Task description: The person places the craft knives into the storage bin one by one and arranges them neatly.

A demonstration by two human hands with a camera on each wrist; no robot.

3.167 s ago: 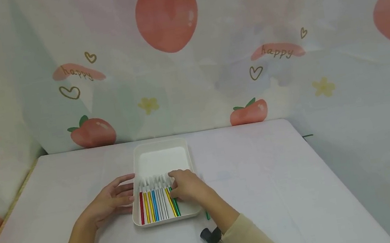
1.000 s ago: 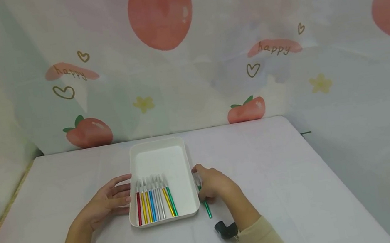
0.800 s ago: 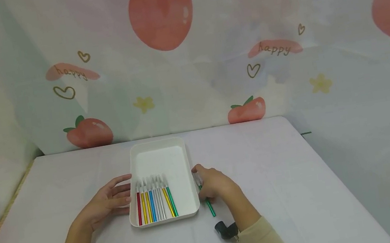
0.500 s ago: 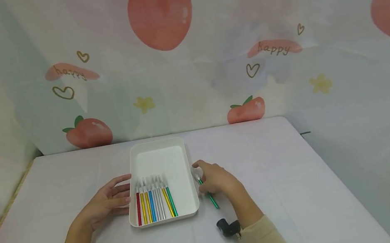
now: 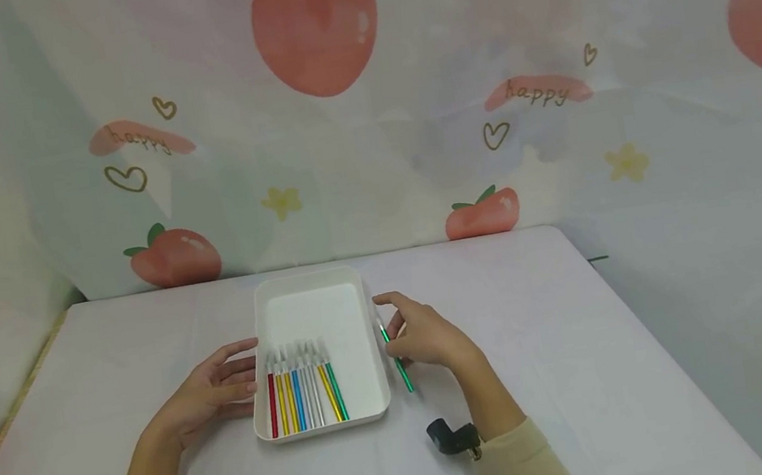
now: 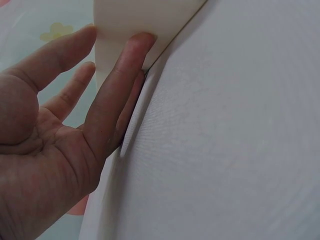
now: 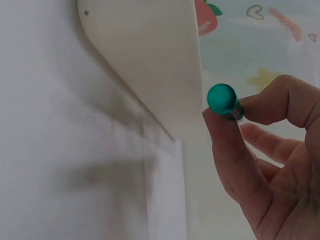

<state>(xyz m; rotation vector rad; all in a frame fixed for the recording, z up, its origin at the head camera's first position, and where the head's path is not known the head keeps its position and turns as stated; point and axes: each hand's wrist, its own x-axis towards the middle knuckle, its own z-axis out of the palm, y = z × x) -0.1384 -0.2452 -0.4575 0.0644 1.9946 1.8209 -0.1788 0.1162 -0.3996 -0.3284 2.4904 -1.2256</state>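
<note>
My right hand (image 5: pixel 433 338) pinches a slim metallic-green pen-shaped tool (image 5: pixel 401 372) with a clear cap, just right of the white tray (image 5: pixel 314 313). Thumb and fingers hold it at a tilt, its green end pointing down toward me. In the right wrist view that round green end (image 7: pixel 221 98) faces the camera, beside the tray's outer wall (image 7: pixel 145 50). At the tray's left side, my left hand (image 5: pixel 201 396) has its fingers extended. Its fingertips rest against the tray wall (image 6: pixel 125 20) in the left wrist view.
Inside the tray's near half lies a row of similar capped tools (image 5: pixel 305 401) in red, yellow, blue, silver and green. A white cloth covers the table (image 5: pixel 535 379). Behind it hangs a fruit-printed backdrop (image 5: pixel 369 157).
The right hand left the tray row and took hold of the green pen-shaped tool on its right. Lately hand and tool shifted away from me, the tool's near end swinging right. The left hand stayed.
</note>
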